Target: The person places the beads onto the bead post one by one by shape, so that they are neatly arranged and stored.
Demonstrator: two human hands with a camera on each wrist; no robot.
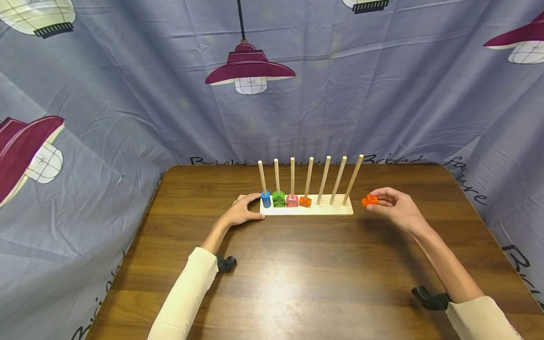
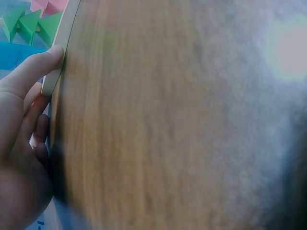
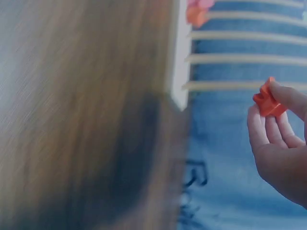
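Note:
A pale wooden peg board stands on the table with several upright pegs. From the left, its pegs carry a blue cylinder, green triangular blocks, pink blocks and an orange star-shaped block; the three pegs on the right are bare. My left hand grips the board's left end, thumb at the front edge. To the right of the board, my right hand pinches another orange star-shaped block between thumb and fingers, held above the table.
The brown wooden table extends around the board. Behind it hangs a blue-grey curtain printed with lamps and lettering. Black straps sit on both wrists.

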